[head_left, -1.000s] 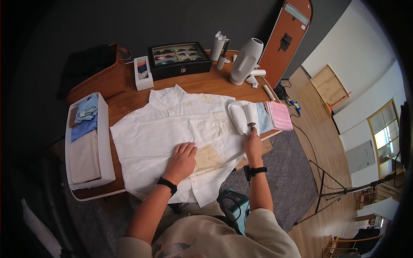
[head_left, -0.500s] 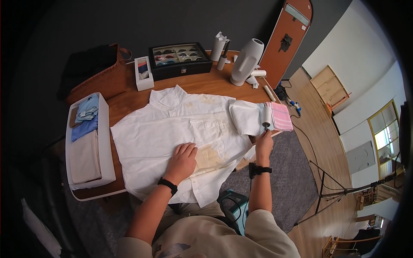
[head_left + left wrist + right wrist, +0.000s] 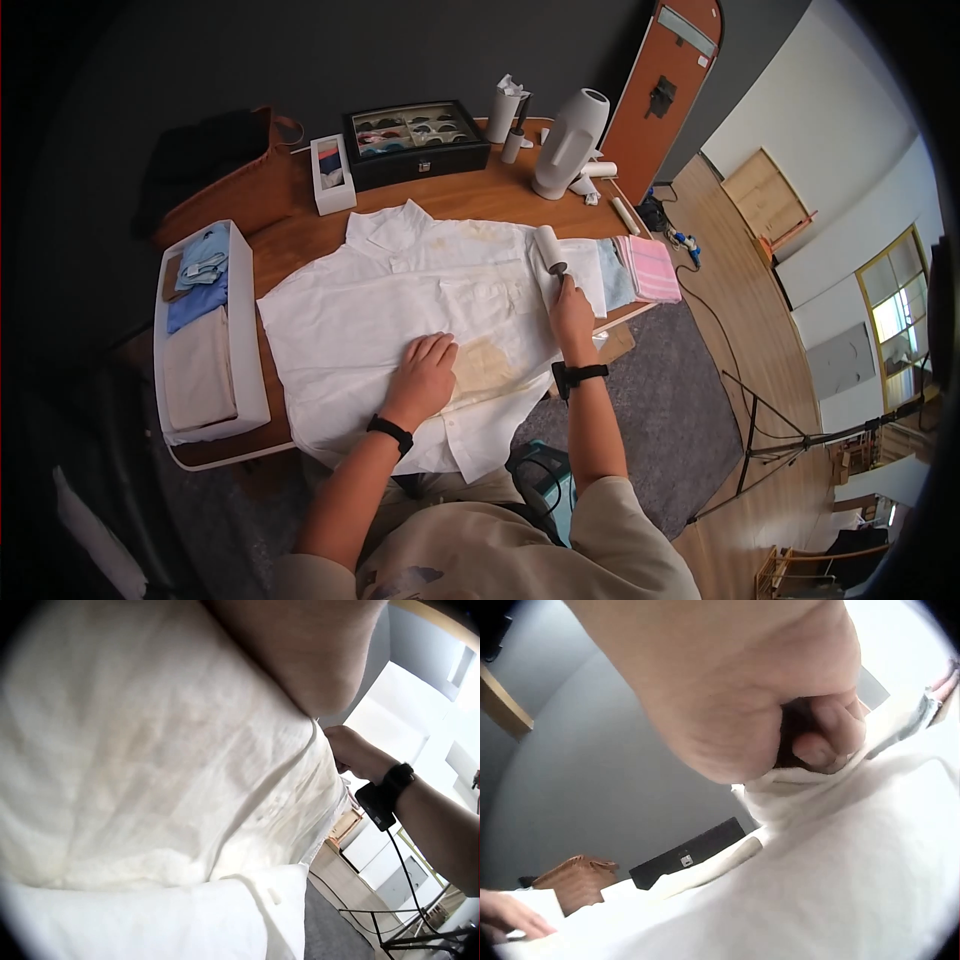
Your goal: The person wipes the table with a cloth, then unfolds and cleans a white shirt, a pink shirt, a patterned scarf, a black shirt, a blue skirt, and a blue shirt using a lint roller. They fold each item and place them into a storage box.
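A white short-sleeved shirt (image 3: 370, 300) with yellowish-brown stains lies spread over the wooden table. On its lower part rests my left hand (image 3: 425, 375), fingers extended and pressed lightly to the cloth beside a large stain. My right hand (image 3: 572, 318) has its fingers curled round the dark handle of a lint roller (image 3: 549, 247). The white cylinder of the roller lies over the shirt's sleeve end at the right. In the right wrist view the curled fingers (image 3: 821, 742) show just above the white cloth, with the roller hidden.
Folded pink-striped and pale blue cloths (image 3: 652, 268) lie at the table's right end. A white box of folded clothes (image 3: 252, 385) stands at the left. Behind the shirt are a black glasses case (image 3: 420, 165), a white face-shaped vase (image 3: 572, 145) and a brown basket (image 3: 270, 185).
My right hand first carried the lint roller right, to the pale blue cloth, then back left over the shirt's sleeve end. My left hand has stayed in place.
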The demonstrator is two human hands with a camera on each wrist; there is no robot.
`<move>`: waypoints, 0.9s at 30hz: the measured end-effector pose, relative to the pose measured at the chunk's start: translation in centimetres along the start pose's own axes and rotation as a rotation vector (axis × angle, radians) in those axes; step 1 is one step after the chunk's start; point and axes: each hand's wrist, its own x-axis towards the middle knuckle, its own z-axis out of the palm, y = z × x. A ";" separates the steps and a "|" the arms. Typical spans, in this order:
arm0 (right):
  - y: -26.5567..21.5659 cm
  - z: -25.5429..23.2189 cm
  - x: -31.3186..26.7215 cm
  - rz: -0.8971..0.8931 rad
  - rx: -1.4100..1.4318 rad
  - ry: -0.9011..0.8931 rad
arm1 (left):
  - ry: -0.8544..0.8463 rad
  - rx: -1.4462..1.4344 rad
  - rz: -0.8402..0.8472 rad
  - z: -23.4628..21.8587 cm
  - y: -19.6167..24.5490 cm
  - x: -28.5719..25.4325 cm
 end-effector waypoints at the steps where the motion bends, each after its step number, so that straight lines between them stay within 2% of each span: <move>1: 0.0 0.0 0.0 0.024 0.002 -0.013 | 0.000 -0.001 0.000 0.0 0.0 0.1; 5: 0.6 -0.2 -0.3 0.094 0.102 0.059 | -0.017 -0.011 -0.012 -0.1 0.0 0.1; 7: 1.4 0.1 -0.4 0.165 0.085 0.155 | -0.028 -0.039 -0.010 0.0 -0.1 0.1; 12: 4.5 -0.9 0.0 0.234 0.156 0.174 | -0.030 -0.041 -0.013 0.1 -0.2 0.1; 16: 3.9 -3.0 -1.8 0.184 0.205 0.254 | -0.027 -0.013 -0.013 0.0 -0.1 0.1; 18: 2.5 -3.5 -4.3 -0.025 0.189 0.300 | -0.028 -0.014 -0.012 -0.1 -0.1 0.2; 19: 1.4 -4.2 -5.9 -0.068 0.203 0.239 | -0.028 -0.013 -0.010 -0.1 -0.1 0.2; 22: -0.5 -3.8 -10.3 -0.202 0.207 0.211 | -0.023 -0.007 -0.007 0.0 -0.1 0.2; 26: -0.8 -3.1 -13.0 -0.132 0.159 0.094 | -0.020 -0.036 -0.003 0.2 -0.1 0.0; 27: -0.7 -3.4 -13.2 -0.050 0.136 0.024 | -0.022 -0.022 -0.003 0.2 -0.1 0.0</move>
